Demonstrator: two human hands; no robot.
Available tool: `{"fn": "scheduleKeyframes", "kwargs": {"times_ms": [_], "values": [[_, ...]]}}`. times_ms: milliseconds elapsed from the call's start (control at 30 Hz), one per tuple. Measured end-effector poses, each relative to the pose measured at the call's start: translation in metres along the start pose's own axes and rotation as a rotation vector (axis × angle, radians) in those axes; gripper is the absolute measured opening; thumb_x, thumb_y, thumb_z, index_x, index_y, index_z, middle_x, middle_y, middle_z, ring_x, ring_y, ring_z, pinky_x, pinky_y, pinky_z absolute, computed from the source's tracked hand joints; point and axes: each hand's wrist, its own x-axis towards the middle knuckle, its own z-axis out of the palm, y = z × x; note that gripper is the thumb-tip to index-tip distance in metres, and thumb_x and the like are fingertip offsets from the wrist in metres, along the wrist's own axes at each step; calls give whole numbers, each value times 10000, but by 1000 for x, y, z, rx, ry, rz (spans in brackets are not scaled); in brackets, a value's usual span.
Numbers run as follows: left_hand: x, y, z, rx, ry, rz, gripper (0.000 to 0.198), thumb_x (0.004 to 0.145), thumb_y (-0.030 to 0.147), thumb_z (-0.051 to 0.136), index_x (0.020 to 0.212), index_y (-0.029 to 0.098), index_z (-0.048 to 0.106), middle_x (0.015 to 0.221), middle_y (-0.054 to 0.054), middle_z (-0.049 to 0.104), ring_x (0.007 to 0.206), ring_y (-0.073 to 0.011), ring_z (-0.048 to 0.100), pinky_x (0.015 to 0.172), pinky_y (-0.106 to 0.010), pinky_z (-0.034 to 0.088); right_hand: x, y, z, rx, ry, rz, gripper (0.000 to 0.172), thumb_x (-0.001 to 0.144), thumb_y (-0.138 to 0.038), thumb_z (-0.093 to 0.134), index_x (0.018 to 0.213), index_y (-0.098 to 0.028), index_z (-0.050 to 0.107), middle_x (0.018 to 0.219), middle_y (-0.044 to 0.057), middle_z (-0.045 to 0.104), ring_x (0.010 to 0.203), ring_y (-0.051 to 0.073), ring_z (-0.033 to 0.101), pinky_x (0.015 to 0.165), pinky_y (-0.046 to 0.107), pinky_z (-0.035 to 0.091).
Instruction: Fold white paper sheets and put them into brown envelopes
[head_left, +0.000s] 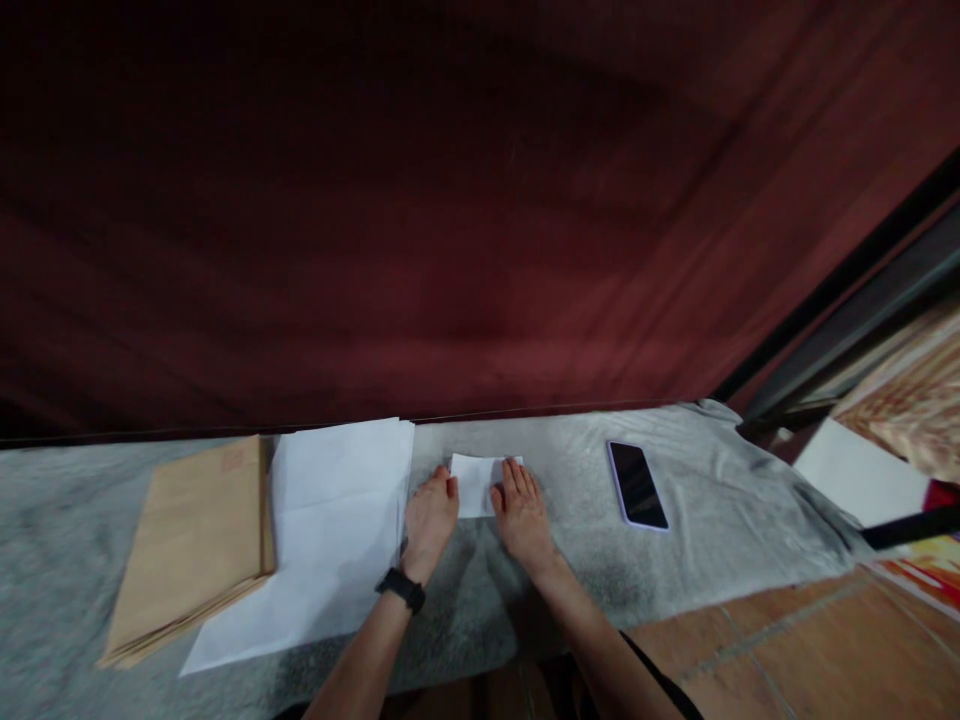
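Observation:
A small folded white paper (478,482) lies on the grey cloth-covered table (720,520). My left hand (429,518), with a black watch at the wrist, rests on the cloth at the paper's left edge, its fingers curled loosely and nothing visible in them. My right hand (521,510) lies flat with fingers stretched out, pressing on the paper's right edge. Both hands flank the paper.
A stack of white sheets (330,530) lies left of my hands, beside a pile of brown envelopes (191,545). A dark phone (637,484) lies face up to the right. A dark red curtain (450,220) hangs behind the table. Tiled floor (810,640) shows at lower right.

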Motion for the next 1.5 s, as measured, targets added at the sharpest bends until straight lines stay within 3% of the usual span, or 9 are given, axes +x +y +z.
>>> {"fn": "scheduleKeyframes", "kwargs": {"times_ms": [167,333,500,600,867,1067,1200,1367,1500], "values": [[2,-3,2,-173,46,59,251,1004,264,393,1036,172,624,913,-100,741,845,-232,708,713,-302,441,9,9,-3,279,72,124,579,981,-338,416,1504,-94,372,1534,196,421,1427,290,379,1125,491,375],[-2,0,-4,-504,152,190,224,991,343,411,902,221,577,751,-9,652,677,-175,621,631,-262,378,26,17,-27,803,149,409,644,858,-446,606,1431,-188,463,1316,129,625,1158,260,607,965,398,497],[-5,3,-13,-795,241,213,236,950,425,474,855,225,554,684,31,562,652,-154,540,626,-247,366,33,21,-58,1369,-66,570,425,691,-464,786,998,-185,693,876,53,749,802,234,683,734,338,532],[-5,4,-24,-1002,191,196,262,912,468,532,886,212,585,739,23,592,709,-154,545,657,-243,400,33,20,-69,1582,-136,630,387,667,-432,821,948,-188,714,858,48,764,813,244,702,723,341,539],[-9,6,-38,-1200,-104,202,322,806,497,643,882,184,646,788,1,644,737,-155,573,654,-243,429,38,22,-70,1589,105,726,372,692,-375,787,1002,-196,686,915,36,773,903,260,712,781,354,573],[2,-5,-46,-1177,1,103,432,776,591,643,927,186,634,700,12,622,631,-143,564,581,-245,429,37,25,-64,1512,-2,795,360,775,-382,671,1069,-178,632,980,81,766,888,284,728,727,387,609],[1,-11,-46,-1292,-89,13,606,821,678,555,1141,169,626,827,-40,690,727,-185,647,617,-273,478,33,27,-57,1494,145,851,313,772,-377,659,1027,-201,614,964,79,767,901,290,728,712,390,621],[-5,-10,-33,-1298,-393,14,523,722,440,703,1161,170,614,989,-65,730,798,-213,694,686,-307,526,26,24,-47,1471,219,859,321,752,-400,663,1004,-212,594,993,82,756,917,270,726,767,372,611],[4,-18,-30,-1027,-244,95,333,671,287,625,980,171,668,836,-15,724,738,-203,679,666,-295,513,31,35,-54,1446,87,859,312,679,-343,698,951,-219,608,968,88,751,849,238,721,717,333,591]]}}
